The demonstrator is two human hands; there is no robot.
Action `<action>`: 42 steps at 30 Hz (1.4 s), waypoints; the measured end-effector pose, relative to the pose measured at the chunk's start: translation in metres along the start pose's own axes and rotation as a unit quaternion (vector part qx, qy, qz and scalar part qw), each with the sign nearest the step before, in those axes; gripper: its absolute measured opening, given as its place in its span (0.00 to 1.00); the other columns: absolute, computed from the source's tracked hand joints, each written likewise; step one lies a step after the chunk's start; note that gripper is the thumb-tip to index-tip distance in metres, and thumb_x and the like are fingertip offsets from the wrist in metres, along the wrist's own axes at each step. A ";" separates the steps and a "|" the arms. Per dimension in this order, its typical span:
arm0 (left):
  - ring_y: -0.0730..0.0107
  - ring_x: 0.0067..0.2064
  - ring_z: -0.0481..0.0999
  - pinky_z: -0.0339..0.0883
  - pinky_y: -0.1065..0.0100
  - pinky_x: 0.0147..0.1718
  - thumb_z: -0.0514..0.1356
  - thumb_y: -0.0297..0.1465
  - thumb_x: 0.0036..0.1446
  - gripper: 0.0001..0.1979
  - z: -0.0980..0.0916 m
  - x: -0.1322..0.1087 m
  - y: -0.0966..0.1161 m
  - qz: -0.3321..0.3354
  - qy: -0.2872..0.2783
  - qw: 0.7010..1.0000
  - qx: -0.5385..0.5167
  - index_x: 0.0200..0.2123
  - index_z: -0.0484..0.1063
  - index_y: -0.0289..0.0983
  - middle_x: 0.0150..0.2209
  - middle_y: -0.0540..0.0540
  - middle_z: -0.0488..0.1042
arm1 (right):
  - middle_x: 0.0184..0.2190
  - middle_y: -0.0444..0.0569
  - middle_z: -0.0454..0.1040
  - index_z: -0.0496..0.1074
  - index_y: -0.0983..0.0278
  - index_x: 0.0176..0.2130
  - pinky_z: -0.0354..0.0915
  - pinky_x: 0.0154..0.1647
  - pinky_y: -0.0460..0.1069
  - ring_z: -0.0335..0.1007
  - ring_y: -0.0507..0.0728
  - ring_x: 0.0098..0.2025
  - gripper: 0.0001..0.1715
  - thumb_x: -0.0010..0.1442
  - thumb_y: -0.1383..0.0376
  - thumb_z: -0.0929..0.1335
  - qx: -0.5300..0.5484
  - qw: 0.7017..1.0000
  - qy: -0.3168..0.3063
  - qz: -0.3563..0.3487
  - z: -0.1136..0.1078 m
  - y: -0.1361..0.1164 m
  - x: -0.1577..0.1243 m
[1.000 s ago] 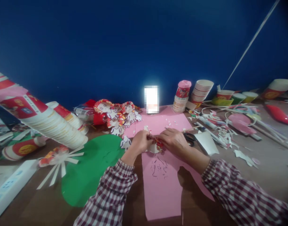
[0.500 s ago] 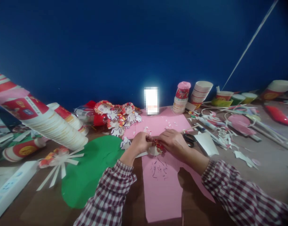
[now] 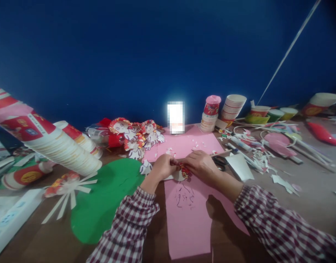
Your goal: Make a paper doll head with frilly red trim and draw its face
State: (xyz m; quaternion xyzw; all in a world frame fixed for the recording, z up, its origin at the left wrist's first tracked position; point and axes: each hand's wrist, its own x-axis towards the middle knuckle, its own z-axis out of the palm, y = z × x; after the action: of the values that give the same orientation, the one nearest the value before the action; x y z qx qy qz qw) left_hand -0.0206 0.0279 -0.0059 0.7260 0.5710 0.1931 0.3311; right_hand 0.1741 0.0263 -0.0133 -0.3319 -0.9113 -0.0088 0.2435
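My left hand (image 3: 162, 166) and my right hand (image 3: 200, 163) meet over a pink paper sheet (image 3: 188, 215), fingers pinched together on a small paper craft piece (image 3: 183, 172) that is white with a curly red and yellow edge. Most of that piece is hidden under my fingers. Thin dark paper slivers (image 3: 185, 197) lie on the pink sheet just below my hands. Black-handled scissors (image 3: 219, 161) rest right beside my right hand.
Finished paper dolls (image 3: 137, 135) lie behind my hands. A green paper shape (image 3: 107, 199) lies at the left, under a long tilted stack of paper cups (image 3: 51, 144). More cup stacks (image 3: 233, 106), a bright phone screen (image 3: 176, 117), bowls and paper scraps (image 3: 263, 153) crowd the back and right.
Both hands stay pinched on the small craft piece, shifting only slightly. The view has drifted a little.
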 end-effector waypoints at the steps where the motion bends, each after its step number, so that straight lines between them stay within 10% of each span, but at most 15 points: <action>1: 0.68 0.28 0.73 0.60 0.72 0.25 0.61 0.34 0.44 0.11 0.000 0.000 -0.001 0.004 0.001 1.000 0.004 0.29 0.77 0.33 0.27 0.45 0.77 | 0.29 0.46 0.72 0.72 0.59 0.44 0.55 0.39 0.49 0.64 0.53 0.34 0.12 0.64 0.64 0.62 -0.002 1.000 -0.004 0.002 0.000 0.001 0.000; 11: 0.67 0.30 0.74 0.63 0.72 0.27 0.63 0.38 0.45 0.16 -0.006 -0.003 -0.001 0.030 -0.033 0.998 -0.041 0.36 0.77 0.35 0.29 0.47 0.77 | 0.29 0.48 0.72 0.73 0.63 0.36 0.54 0.36 0.48 0.64 0.53 0.34 0.08 0.62 0.65 0.64 -0.057 0.997 -0.048 0.018 -0.014 0.021 -0.004; 20: 0.62 0.43 0.72 0.62 0.63 0.46 0.55 0.36 0.57 0.14 -0.009 -0.018 -0.007 0.012 0.224 0.962 0.154 0.40 0.74 0.36 0.41 0.42 0.75 | 0.33 0.49 0.72 0.71 0.62 0.41 0.52 0.30 0.47 0.63 0.54 0.37 0.10 0.65 0.64 0.61 -0.079 0.990 -0.056 0.100 -0.016 0.016 -0.006; 30: 0.60 0.50 0.68 0.60 0.59 0.51 0.54 0.27 0.54 0.16 0.003 -0.020 -0.010 0.067 0.140 0.959 0.236 0.46 0.74 0.42 0.47 0.42 0.71 | 0.34 0.49 0.71 0.71 0.61 0.41 0.54 0.33 0.46 0.65 0.55 0.37 0.11 0.65 0.64 0.60 -0.078 0.985 -0.090 0.122 -0.013 0.007 -0.006; 42: 0.63 0.47 0.70 0.63 0.60 0.49 0.52 0.21 0.52 0.17 0.007 -0.019 -0.010 0.146 0.231 0.940 0.202 0.44 0.73 0.35 0.43 0.43 0.74 | 0.35 0.49 0.71 0.72 0.61 0.41 0.57 0.41 0.46 0.65 0.54 0.39 0.14 0.66 0.62 0.59 -0.042 0.989 -0.059 0.126 -0.005 0.010 -0.008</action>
State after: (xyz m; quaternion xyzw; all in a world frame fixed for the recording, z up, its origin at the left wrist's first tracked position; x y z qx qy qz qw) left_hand -0.0284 0.0093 -0.0164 0.7886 0.5464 0.2820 0.0043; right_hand 0.1877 0.0289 -0.0140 -0.4540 -0.8738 0.0038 0.1741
